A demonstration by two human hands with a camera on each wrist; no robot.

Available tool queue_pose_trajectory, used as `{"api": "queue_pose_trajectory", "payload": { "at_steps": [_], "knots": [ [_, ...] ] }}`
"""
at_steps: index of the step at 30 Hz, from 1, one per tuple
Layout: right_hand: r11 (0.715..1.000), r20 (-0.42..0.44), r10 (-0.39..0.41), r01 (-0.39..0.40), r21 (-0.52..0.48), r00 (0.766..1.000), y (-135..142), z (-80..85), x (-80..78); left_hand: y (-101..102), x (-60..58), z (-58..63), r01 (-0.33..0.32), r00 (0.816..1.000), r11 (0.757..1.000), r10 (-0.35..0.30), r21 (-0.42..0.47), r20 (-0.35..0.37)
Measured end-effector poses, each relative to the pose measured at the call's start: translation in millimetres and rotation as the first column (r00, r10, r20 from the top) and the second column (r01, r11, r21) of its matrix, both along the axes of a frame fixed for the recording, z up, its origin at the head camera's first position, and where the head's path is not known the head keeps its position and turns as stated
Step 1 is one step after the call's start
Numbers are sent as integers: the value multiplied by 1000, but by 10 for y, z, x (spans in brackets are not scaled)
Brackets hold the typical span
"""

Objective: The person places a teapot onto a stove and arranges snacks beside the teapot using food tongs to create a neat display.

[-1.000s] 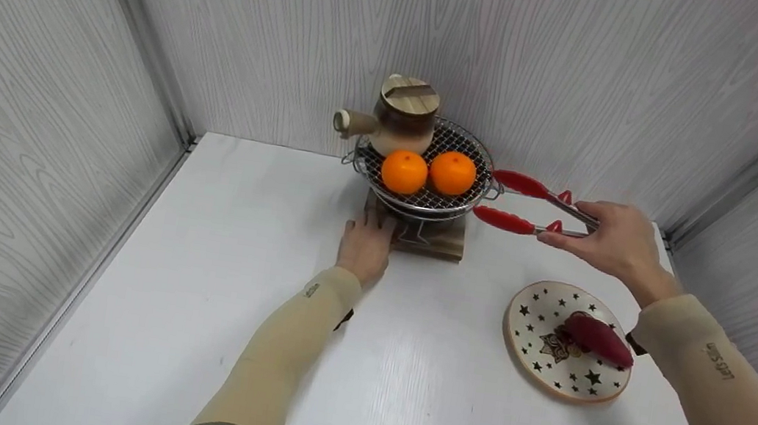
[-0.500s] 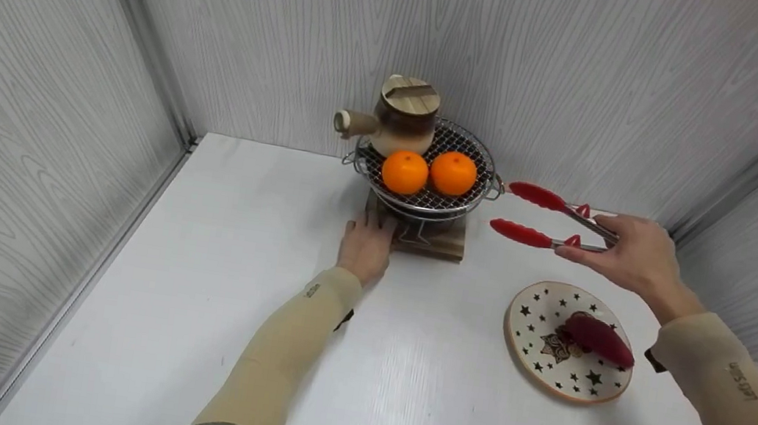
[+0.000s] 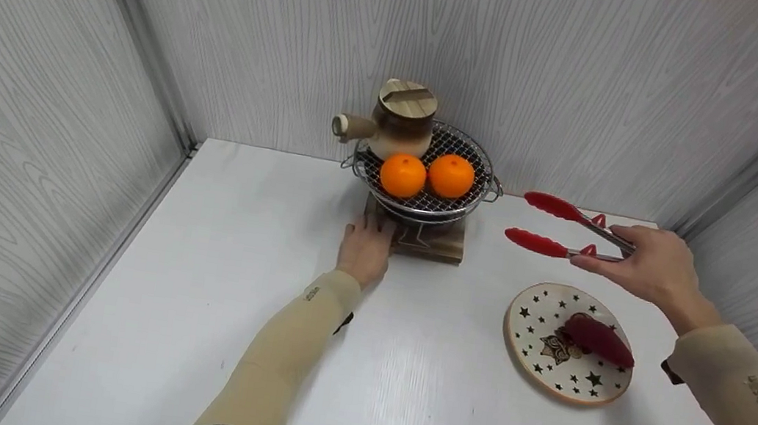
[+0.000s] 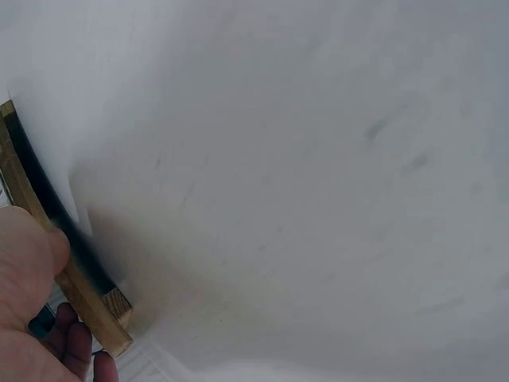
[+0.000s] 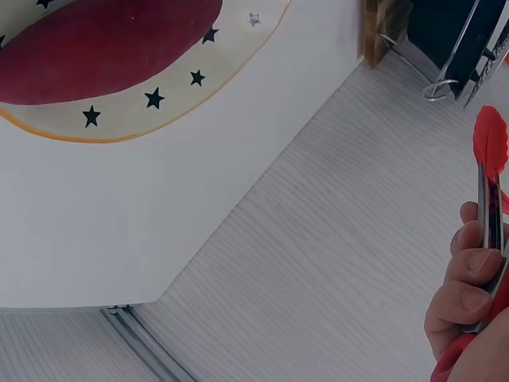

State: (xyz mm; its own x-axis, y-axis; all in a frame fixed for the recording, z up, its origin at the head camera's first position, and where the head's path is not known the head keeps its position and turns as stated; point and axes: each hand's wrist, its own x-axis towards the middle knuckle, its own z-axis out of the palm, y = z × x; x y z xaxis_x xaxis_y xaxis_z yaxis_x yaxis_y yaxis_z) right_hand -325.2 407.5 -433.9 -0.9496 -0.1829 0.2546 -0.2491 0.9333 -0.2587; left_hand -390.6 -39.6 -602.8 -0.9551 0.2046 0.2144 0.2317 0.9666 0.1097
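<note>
My left hand [image 3: 364, 251] grips the left front of a wooden board [image 3: 436, 252], which bears a small round grill [image 3: 433, 204]. In the left wrist view its thumb [image 4: 57, 248] and fingers sit on either side of the board's edge. My right hand [image 3: 664, 266] holds tongs with red tips [image 3: 536, 243], spread apart with nothing between them. They hover to the right of the grill, beyond the plate [image 3: 525, 340]. A purple-red sweet potato [image 3: 600, 339] lies on that star-patterned plate. Two oranges [image 3: 403, 176] rest side by side on the grill mesh.
A brown and cream pot [image 3: 400, 138] with a wooden lid and a side handle [image 3: 354, 127] stands on the grill behind the oranges. Wire handles [image 3: 494, 189] jut from the grill's sides. Pale wood-grain walls [image 3: 285, 36] enclose the white table [image 3: 216, 264] at back and sides.
My right hand has drawn the tongs away from the grill, rightward and a little toward me. The left hand, oranges and sweet potato keep their places.
</note>
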Motion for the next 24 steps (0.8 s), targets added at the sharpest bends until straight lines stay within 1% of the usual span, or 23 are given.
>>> {"api": "queue_pose_trajectory", "payload": {
  "at_steps": [3,8,13,16,20,24],
  "knots": [
    [1000,-5,-6,7,12,1000,79,-16,27,-3,-1,-8,5,1000,1000,-5,7,27],
    [999,-23,-27,28,34,999,256,-37,95,0,7,1,11,999,1000,-12,19,42],
    [999,-28,-45,45,1,999,432,-56,168,-3,7,9,7,999,1000,-7,10,46],
    [997,17,-77,77,-23,997,539,-70,208,-9,-4,1,12,999,1000,-13,15,43],
    [992,67,-123,124,-23,990,644,-86,268,-9,-3,0,12,1000,1000,-13,21,27],
    [990,69,-138,139,-13,988,721,-98,327,-7,1,-1,8,1000,1000,-8,6,8]
  ]
}}
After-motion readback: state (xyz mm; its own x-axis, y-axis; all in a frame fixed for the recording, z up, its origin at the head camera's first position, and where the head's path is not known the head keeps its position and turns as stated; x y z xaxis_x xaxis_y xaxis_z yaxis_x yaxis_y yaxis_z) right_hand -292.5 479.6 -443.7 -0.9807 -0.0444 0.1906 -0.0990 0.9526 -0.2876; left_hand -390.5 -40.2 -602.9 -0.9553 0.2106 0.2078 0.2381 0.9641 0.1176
